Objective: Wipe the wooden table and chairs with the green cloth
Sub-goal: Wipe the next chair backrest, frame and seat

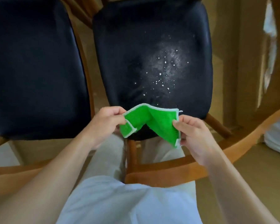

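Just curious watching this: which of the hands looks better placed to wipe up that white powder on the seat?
Probably the right hand: it grips the green cloth and lies nearer the white powder.

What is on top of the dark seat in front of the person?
White crumbs and a dusty smear lie scattered on the right chair seat. The green cloth, held by the left hand and right hand, hides part of its near edge.
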